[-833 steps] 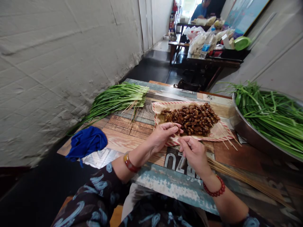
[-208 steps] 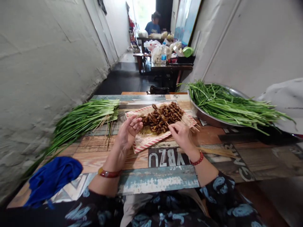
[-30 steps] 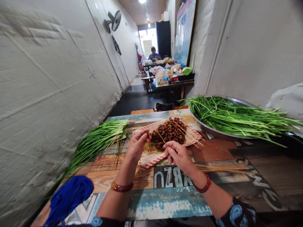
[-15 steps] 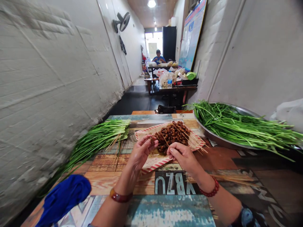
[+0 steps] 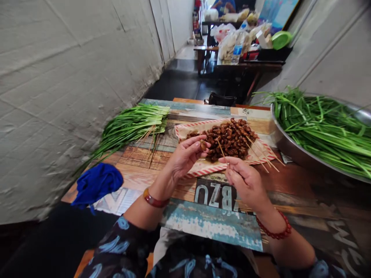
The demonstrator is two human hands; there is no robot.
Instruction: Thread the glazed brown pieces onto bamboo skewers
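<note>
My left hand [image 5: 185,156] pinches a small glossy brown piece [image 5: 203,145] between thumb and fingertips. In my right hand [image 5: 246,181] is a thin wooden skewer [image 5: 220,149], its tip pointing up and away from me, apart from the piece. Behind both hands lies a heap of similar brown pieces [image 5: 228,135], some on skewers whose bare ends stick out to the right. Under the heap is a paper sheet [image 5: 195,170] with a red-striped border. To the left, bare skewers [image 5: 152,148] rest by a bundle of long green stalks [image 5: 130,125].
A metal basin [image 5: 292,148] at the right holds more green stalks [image 5: 324,123]. On the left table edge lies a blue cloth [image 5: 98,183]. Beyond the table are a black bag [image 5: 222,99] and another table with a bottle [image 5: 238,48] and plastic bags. A person [image 5: 224,5] sits farther back.
My view has tipped downward, bringing my sleeves and lap into sight and shifting the tabletop up. Both hands keep their grips, and the piece in my left hand shows more clearly.
</note>
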